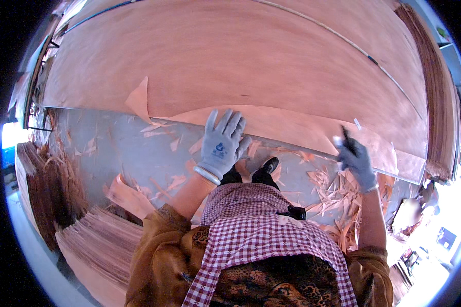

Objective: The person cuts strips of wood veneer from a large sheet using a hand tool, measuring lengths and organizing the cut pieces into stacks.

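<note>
My left hand (223, 146), in a pale glove, has its fingers spread at the near edge of a large pinkish wood veneer sheet (251, 61). A curved, lighter strip of veneer (297, 125) lies along that edge, with a torn, pointed flap (140, 97) left of my hand. My right hand (356, 166), in a grey glove, is closed on a small dark tool (347, 138), apparently a cutter, at the strip's right part; its tip is hard to make out. A small white piece (357, 124) lies just beyond the tool.
A long thin rod (338, 36) lies across the sheet. Veneer stacks stand at the right (435, 102) and lower left (92, 240). Scraps (328, 197) litter the grey floor (97, 148) around my feet. A dark metal frame (41, 128) stands at the left.
</note>
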Tool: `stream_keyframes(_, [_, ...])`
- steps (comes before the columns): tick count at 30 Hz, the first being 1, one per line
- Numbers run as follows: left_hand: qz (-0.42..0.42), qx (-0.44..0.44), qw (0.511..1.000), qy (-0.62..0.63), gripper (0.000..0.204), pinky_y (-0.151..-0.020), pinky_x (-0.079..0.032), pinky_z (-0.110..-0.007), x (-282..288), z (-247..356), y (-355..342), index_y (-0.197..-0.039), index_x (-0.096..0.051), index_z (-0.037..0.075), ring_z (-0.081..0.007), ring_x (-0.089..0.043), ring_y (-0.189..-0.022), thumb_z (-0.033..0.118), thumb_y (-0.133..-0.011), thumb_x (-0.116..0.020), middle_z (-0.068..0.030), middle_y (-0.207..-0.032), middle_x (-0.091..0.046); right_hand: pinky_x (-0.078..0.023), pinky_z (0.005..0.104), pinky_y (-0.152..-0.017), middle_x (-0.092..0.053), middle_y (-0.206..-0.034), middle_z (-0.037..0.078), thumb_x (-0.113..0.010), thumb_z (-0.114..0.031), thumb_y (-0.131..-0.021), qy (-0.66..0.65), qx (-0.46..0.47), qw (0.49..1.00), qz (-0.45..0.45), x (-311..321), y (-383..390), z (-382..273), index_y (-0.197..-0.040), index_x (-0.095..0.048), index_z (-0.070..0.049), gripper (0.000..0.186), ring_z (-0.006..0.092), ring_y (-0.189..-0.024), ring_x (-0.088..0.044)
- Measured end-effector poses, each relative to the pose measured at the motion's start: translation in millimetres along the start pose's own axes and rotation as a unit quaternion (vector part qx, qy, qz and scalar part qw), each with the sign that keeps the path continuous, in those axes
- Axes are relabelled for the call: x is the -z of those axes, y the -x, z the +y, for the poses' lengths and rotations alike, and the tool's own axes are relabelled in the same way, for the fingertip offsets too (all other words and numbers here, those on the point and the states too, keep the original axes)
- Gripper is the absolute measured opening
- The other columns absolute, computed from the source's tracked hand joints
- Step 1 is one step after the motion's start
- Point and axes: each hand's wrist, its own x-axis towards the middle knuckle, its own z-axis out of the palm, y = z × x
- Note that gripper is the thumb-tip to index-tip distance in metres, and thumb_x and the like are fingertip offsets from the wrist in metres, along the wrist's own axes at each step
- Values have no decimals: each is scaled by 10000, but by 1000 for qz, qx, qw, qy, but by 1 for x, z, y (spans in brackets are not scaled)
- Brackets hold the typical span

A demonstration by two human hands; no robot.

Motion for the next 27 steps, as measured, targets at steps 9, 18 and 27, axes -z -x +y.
stream_keyframes(9, [2, -30, 999, -21, 248, -1056, -284, -437, -17, -6, -29, -959, -629, 61, -260, -483, -1134, 221, -771, -605, -91, -1131, -583, -431, 234, -431, -603, -716, 56, -580, -127, -871, -159, 60, 975, -144, -125, -80, -51, -1027, -517, -11, 205, 105, -486, -517])
stream_keyframes(18, [19, -71, 997, 26, 415, -1045, -277, -429, -32, 17, -50, -1151, -564, 68, -249, -459, -1156, 262, -784, -576, -79, -1200, -547, -442, 291, -451, -578, -711, 97, -631, -198, -847, -39, 79, 993, -75, -134, -90, -45, -944, -495, 5, 263, 147, -547, -550])
stream_keyframes(27, [-87, -50, 994, -33, 464, -1034, -262, -461, -30, 17, -56, -1251, -523, 198, -202, -415, -1214, 326, -805, -543, -20, -1307, -483, -454, 281, -476, -605, -637, 62, -630, -215, -851, -75, 15, 985, -156, -123, -62, -28, -847, -554, 0, 228, 126, -530, -573])
